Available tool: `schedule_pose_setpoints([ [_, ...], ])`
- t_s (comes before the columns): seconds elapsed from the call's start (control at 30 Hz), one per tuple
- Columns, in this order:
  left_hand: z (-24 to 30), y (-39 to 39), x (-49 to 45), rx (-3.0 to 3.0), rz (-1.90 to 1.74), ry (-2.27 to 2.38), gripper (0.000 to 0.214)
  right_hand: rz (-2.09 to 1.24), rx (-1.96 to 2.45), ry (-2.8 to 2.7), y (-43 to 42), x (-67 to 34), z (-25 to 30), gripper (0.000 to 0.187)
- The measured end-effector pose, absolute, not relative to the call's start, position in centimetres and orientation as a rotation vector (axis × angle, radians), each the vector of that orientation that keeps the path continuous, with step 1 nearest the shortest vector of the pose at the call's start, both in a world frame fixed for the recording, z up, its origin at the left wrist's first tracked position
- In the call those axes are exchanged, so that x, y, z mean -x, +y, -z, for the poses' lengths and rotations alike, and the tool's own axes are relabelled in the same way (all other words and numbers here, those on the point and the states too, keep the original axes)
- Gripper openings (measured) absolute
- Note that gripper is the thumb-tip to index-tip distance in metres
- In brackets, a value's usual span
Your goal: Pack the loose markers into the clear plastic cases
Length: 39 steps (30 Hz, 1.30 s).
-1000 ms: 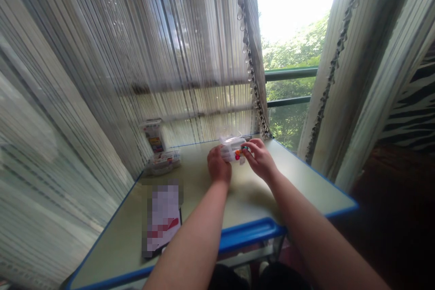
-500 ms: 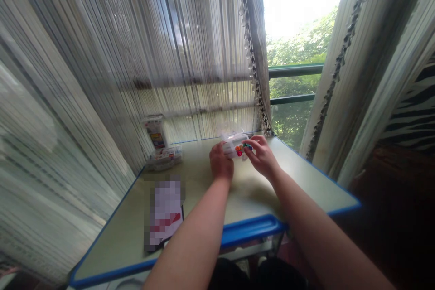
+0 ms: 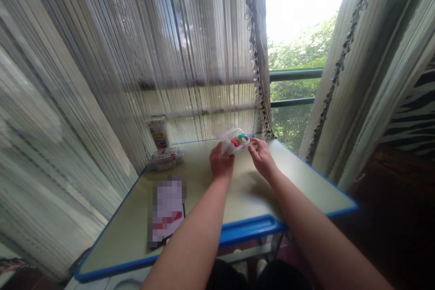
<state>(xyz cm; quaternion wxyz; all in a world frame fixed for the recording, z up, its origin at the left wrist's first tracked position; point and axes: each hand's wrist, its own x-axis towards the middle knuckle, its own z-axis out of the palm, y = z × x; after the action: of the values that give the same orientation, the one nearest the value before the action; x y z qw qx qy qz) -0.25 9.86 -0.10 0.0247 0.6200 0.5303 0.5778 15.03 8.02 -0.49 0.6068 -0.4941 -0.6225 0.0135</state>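
Note:
A small clear plastic box (image 3: pixel 234 140) with several coloured round pieces inside is tilted up at the far middle of the table (image 3: pixel 210 190). My left hand (image 3: pixel 220 163) grips its near left corner, fingers closed on it. My right hand (image 3: pixel 261 156) is just to the right of the box, its fingertips touching or nearly touching the box's right end, fingers loosely bent.
A clear box standing upright (image 3: pixel 157 131) and a flat clear box (image 3: pixel 166 158) sit at the far left by the striped curtain (image 3: pixel 136 54). A blurred-out flat item (image 3: pixel 166 210) lies near the front left. The table has a blue rim (image 3: pixel 248 231); a window railing (image 3: pixel 294 74) is beyond.
The box has been tipped up so its coloured pieces face me. My right hand has come off the pieces and drawn slightly right. My left hand still holds the box.

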Motion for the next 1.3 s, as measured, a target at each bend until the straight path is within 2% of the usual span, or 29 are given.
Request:
schedule_pose_setpoints([
  [0.3,0.3,9.2,-0.6,-2.031,-1.593,1.295,0.056,-0.35,1.14,-1.57,6.8,-14.6,-0.4,0.053],
  [0.47,-0.2,8.6,-0.7,-1.964,-1.442,1.156,0.058,-0.333,1.148,-1.492,6.9,-14.8,-0.3,0.049],
  [0.63,0.0,8.9,-0.7,-1.879,-1.359,1.209,0.062,-0.374,1.249,-1.492,7.4,-15.0,0.2,0.053],
  [0.83,0.3,9.3,-0.5,-1.773,-1.412,1.282,0.05,-0.528,1.382,-1.502,7.8,-14.9,0.4,0.045],
  [1.0,0.4,9.6,-0.4,-1.712,-1.44,1.267,0.046,-0.484,1.407,-1.536,8.4,-14.9,0.7,0.039],
  [1.1,0.7,9.9,-0.3,-1.762,-1.468,1.275,0.04,-0.463,1.433,-1.543,8.8,-15.0,0.9,0.042],
  [1.3,0.4,10.3,0.4,-1.746,-1.57,1.511,0.037,-0.413,1.568,-1.579,9.2,-15.1,1.2,0.038],
])
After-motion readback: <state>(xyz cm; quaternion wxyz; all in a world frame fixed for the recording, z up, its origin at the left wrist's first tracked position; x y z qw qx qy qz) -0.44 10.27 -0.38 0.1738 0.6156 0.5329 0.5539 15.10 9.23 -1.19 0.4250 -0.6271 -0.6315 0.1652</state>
